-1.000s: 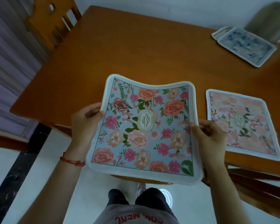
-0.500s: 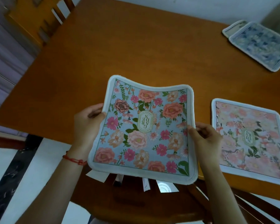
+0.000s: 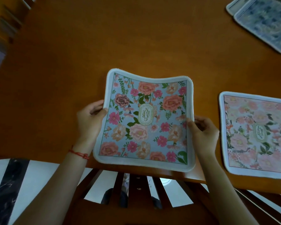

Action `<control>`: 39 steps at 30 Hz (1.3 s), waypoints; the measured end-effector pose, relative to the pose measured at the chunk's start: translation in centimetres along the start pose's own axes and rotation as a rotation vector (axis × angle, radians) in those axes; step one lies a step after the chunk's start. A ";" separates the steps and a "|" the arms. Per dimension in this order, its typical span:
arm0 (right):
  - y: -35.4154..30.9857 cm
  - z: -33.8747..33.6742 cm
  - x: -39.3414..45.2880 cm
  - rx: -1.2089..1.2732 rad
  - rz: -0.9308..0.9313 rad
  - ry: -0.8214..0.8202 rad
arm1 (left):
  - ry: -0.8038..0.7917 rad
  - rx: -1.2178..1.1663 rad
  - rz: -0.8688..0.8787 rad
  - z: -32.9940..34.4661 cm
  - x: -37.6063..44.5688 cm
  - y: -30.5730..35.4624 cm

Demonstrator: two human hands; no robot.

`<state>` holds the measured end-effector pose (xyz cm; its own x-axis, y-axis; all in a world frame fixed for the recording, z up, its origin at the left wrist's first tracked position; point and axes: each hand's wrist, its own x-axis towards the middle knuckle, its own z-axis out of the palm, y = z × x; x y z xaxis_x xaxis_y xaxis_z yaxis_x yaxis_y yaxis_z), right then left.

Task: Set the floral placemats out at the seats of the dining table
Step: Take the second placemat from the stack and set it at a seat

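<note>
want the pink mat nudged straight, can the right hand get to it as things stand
Probably not yet: the right hand grips the blue mat, as does the left hand. The pink mat lies just beside it on the table, nothing between.

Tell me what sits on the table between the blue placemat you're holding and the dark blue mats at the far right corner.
Nothing: in the head view, only bare wooden table separates the held blue placemat from the dark blue mats. The pink placemat lies off to the right, beside it.

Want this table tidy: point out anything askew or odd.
The dark blue floral placemats at the far right corner lie overlapped, one atop another, and angled to the wooden table's edges. The pink floral placemat lies flat.
</note>
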<state>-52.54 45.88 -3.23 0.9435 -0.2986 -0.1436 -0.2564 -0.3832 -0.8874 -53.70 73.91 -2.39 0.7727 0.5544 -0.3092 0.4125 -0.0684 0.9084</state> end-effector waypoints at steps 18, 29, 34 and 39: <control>3.2 1.7 1.5 -0.101 0.138 0.070 | -0.010 0.141 0.005 1.1 3.2 -3.5; 3.1 1.4 1.4 -0.172 0.153 0.074 | -0.046 0.132 0.008 0.4 2.6 -3.8; 2.6 1.9 1.0 -0.171 0.203 -0.019 | -0.067 0.080 -0.025 0.5 2.1 -3.6; 2.0 2.8 1.7 -0.156 0.205 0.017 | -0.058 0.074 -0.065 0.2 1.5 -4.0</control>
<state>-50.84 47.07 -6.45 0.8652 -0.3980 -0.3050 -0.4725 -0.4433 -0.7618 -54.10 74.89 -6.52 0.7689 0.5105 -0.3850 0.4957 -0.0956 0.8632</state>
